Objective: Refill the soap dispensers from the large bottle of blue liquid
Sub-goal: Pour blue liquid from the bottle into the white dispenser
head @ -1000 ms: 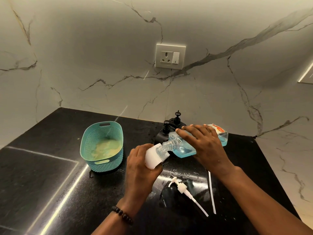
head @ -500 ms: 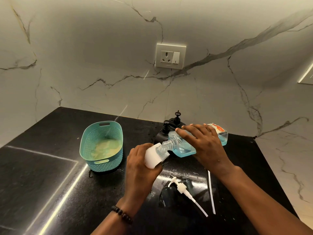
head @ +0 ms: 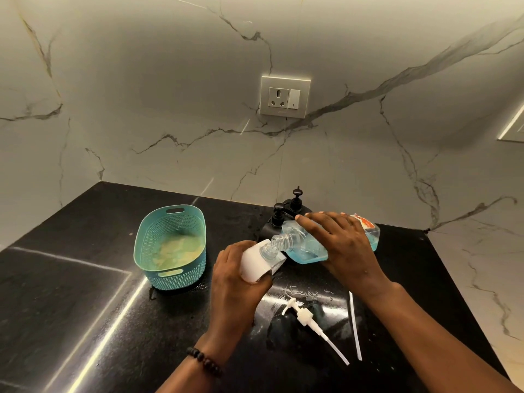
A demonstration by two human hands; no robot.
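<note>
A teal perforated plastic basket (head: 171, 248) sits at the left on the glossy black stone counter (head: 71, 293); a pale yellowish mass fills its bottom, too blurred to identify. The left hand (head: 238, 276) wraps its fingers around one small white dispenser (head: 256, 260), hiding most of its body (only the top and part of one side show). The clear threaded neck of the large bottle (head: 304, 246), tipped almost flat, meets the dispenser's mouth; blue liquid pools along the bottle's lower side. The right hand (head: 340, 248) lies over the bottle with fingers slightly spread, covering its middle. Behind stand two black pump dispensers (head: 279, 217), half hidden. One white pump head (head: 304, 316) and one loose thin tube (head: 355, 326) lie on the wet counter.
</note>
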